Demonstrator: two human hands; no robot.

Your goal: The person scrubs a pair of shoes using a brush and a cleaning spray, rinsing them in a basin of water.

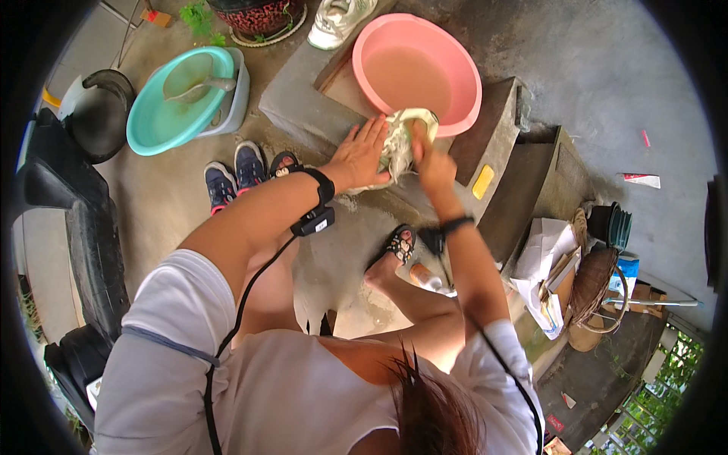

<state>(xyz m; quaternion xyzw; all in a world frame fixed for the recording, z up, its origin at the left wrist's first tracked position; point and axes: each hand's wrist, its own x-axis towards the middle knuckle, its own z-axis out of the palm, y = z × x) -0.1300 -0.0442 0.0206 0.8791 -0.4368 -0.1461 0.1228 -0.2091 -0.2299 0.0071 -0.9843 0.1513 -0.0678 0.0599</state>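
Observation:
A wet, pale laced shoe [405, 139] lies against the near rim of a pink plastic basin [418, 28]. My left hand [361, 153] is spread along the shoe's left side, fingers over its edge and thumb lower down, holding it in place. At the shoe's right side is my right hand [437, 168], blurred, its fingers reaching over the upper part near the opening. Whether those fingers grip a small tool is hidden. Cloudy brownish water [406, 77] stands in the basin. A yellow bar [483, 182], probably soap, rests on the concrete ledge to the right.
Another pale shoe [338, 23] sits on the concrete block. A turquoise basin [139, 128] with a dipper [196, 85] leans in a grey tub at left. Dark sneakers [249, 165] stand near my feet. A bottle [425, 277] and wicker basket [591, 284] are at right.

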